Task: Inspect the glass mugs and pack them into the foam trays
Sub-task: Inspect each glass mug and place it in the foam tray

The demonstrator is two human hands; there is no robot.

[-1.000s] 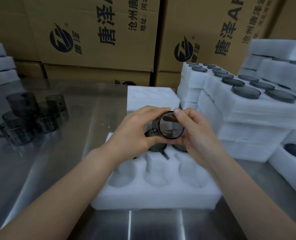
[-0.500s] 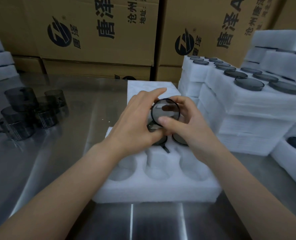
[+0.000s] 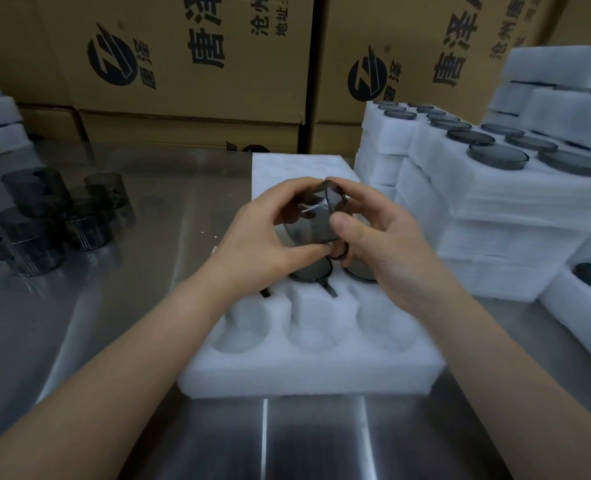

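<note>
Two hands on one mug (image 3: 313, 216), held just above the back row of the foam tray (image 3: 308, 372). Our left hand (image 3: 266, 237) curls round its left side, thumb underneath. Our right hand (image 3: 373, 244) pinches the right side, thumb on the wall facing us. The mug is tipped over; we can't tell which end faces us. What looks like the handle sits low by the right fingers, partly hidden. We judge this is the inspection step, not the drop-in. To do it well, we turn it slowly between the fingertips, catch the light on rim, wall and handle joint, and look for chips and cracks. Grip the wall, not the rim, because glass is slick. Do it over the tray so a slip lands on foam, not the steel table (image 3: 114, 306). The tray's back row already holds dark mugs (image 3: 310, 271), and the three front pockets (image 3: 313, 336) are empty, so we'd seat this one there. Loose mugs (image 3: 45, 220) wait left of the tray, and filled trays (image 3: 495, 202) are stacked to its right.
</note>
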